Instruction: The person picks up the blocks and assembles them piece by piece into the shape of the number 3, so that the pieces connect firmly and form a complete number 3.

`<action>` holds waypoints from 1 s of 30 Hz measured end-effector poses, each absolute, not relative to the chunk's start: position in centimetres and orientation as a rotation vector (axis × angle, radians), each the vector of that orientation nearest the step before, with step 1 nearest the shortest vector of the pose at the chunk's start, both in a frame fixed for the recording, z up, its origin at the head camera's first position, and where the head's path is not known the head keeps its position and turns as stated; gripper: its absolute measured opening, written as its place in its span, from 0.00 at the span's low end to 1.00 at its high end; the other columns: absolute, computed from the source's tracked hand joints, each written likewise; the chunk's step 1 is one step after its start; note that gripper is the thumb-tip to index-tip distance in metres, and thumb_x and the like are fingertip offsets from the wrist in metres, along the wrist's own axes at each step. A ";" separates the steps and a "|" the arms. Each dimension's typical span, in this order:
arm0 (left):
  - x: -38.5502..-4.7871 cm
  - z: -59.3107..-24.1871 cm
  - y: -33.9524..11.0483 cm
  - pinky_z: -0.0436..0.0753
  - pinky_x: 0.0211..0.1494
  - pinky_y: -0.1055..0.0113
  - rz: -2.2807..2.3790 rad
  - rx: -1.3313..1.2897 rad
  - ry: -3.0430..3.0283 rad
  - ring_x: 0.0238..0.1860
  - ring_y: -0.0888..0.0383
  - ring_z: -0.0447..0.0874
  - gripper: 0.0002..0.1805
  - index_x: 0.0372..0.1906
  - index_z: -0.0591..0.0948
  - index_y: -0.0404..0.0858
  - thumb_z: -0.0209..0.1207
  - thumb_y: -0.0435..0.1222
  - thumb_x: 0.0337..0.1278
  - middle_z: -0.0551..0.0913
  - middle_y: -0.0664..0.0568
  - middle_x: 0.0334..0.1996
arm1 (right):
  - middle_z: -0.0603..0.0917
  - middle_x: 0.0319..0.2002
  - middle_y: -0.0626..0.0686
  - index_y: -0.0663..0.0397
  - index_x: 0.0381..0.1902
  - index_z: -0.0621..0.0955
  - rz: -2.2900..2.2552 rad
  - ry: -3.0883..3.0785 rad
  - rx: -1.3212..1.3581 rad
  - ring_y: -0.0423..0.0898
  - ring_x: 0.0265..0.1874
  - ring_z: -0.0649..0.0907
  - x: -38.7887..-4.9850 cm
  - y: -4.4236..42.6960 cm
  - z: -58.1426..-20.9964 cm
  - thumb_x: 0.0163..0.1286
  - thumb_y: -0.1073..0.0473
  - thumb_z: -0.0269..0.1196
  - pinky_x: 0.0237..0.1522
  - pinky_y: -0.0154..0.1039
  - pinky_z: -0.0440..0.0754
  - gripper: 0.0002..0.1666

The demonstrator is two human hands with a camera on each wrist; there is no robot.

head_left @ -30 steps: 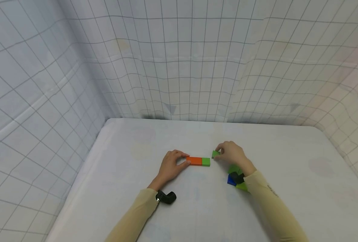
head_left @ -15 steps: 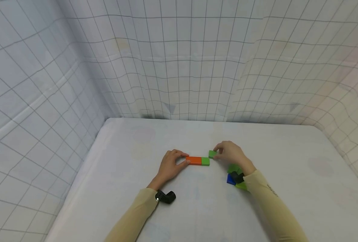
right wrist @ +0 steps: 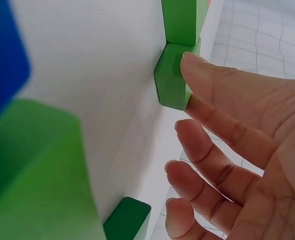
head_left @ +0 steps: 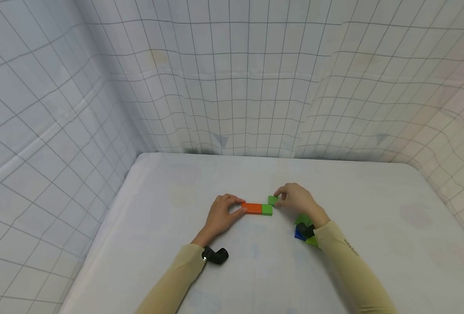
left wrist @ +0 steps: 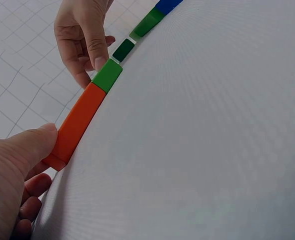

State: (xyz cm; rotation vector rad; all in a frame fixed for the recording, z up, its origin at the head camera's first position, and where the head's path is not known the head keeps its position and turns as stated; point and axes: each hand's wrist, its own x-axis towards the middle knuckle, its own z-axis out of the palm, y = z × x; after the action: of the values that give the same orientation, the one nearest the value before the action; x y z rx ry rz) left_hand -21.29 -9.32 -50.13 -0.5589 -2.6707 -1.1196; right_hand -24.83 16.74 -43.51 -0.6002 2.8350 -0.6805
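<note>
A long orange block [head_left: 251, 208] lies on the white table with a small green block [head_left: 267, 209] against its right end. My left hand [head_left: 221, 214] pinches the orange block's left end between thumb and finger; the left wrist view shows the thumb [left wrist: 40, 142] along its side. Between thumb and index finger, my right hand [head_left: 298, 201] holds another green block [right wrist: 170, 75]. That block sits at the far right corner of the row's green block and appears to touch it in the right wrist view. The right hand's other fingers are loosely bent.
Under the right wrist lies a group of blocks, partly hidden: green blocks [head_left: 302, 219], a blue block [head_left: 300, 233] and a lime-green block [head_left: 312, 241]. One dark green block [left wrist: 123, 50] shows in the left wrist view. White gridded curtains [head_left: 255, 87] stand behind the table.
My right hand has slid its green block leftward, from apart to up against the row's green block. The left hand and the orange block have stayed in place.
</note>
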 end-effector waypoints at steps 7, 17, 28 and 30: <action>-21.2 -50.0 -9.4 0.70 0.52 0.57 -1.128 -0.564 -2.662 0.47 0.54 0.72 0.14 0.46 0.85 0.46 0.65 0.46 0.55 0.80 0.55 0.43 | 0.77 0.27 0.47 0.56 0.44 0.85 -0.675 2.831 -0.588 0.45 0.27 0.72 -24.7 16.6 -43.4 0.56 0.57 0.71 0.29 0.38 0.71 0.17; -21.3 -50.1 -9.3 0.69 0.53 0.58 -1.122 -0.553 -2.695 0.48 0.55 0.72 0.15 0.47 0.85 0.47 0.64 0.47 0.56 0.80 0.55 0.44 | 0.79 0.31 0.48 0.57 0.49 0.83 -0.696 2.797 -0.601 0.45 0.29 0.74 -24.3 16.9 -43.3 0.59 0.52 0.69 0.30 0.40 0.73 0.22; -21.2 -49.9 -9.3 0.70 0.51 0.57 -1.118 -0.554 -2.673 0.47 0.54 0.72 0.15 0.46 0.85 0.47 0.64 0.47 0.55 0.80 0.55 0.44 | 0.81 0.38 0.50 0.54 0.55 0.80 -0.684 2.760 -0.596 0.47 0.36 0.76 -23.8 17.0 -43.7 0.46 0.43 0.76 0.42 0.46 0.75 0.39; -21.2 -49.8 -9.3 0.70 0.51 0.57 -1.122 -0.553 -2.672 0.47 0.54 0.72 0.15 0.46 0.85 0.47 0.65 0.47 0.55 0.80 0.55 0.43 | 0.81 0.38 0.49 0.55 0.54 0.80 -0.675 2.771 -0.609 0.47 0.36 0.76 -23.7 16.9 -43.7 0.46 0.44 0.76 0.42 0.45 0.75 0.38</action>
State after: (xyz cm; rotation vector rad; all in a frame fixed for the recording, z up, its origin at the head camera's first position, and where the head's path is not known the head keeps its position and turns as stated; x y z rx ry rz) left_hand -21.20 -9.32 -49.85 -0.5534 -2.6721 -1.1216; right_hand -23.75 16.89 -43.67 -0.6085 2.7711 -0.6749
